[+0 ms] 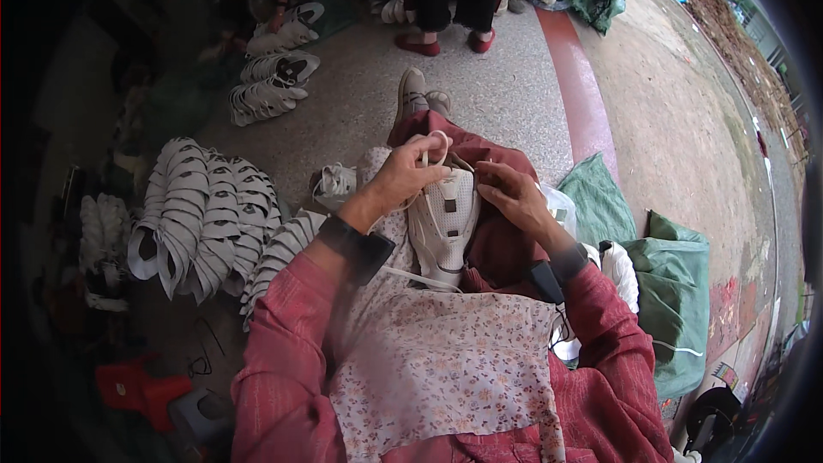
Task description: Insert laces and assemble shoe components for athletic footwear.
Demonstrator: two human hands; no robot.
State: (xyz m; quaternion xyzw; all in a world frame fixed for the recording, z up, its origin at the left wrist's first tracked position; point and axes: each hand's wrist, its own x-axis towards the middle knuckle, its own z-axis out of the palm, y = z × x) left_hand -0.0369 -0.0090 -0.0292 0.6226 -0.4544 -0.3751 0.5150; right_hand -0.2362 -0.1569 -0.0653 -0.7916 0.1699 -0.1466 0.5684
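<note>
A white shoe upper [444, 219], with perforated mesh and dark patches down its middle, lies across my lap. My left hand [410, 173] is closed at its far left edge, pinching a white shoelace [442, 142] that stands up in a loop. On the right side of the upper, my right hand [513, 193] has its thumb and fingertips drawn together close to the edge; what they hold is too small to make out. Another stretch of lace trails beside the near end of the upper, over my floral apron [446, 369].
Stacks of nested white shoe uppers [206, 214] stand to my left, with more uppers [273, 86] further off. Green sacks [670, 291] sit at my right. A red stool [141, 387] is at lower left. Ahead stands a person in red shoes [417, 45].
</note>
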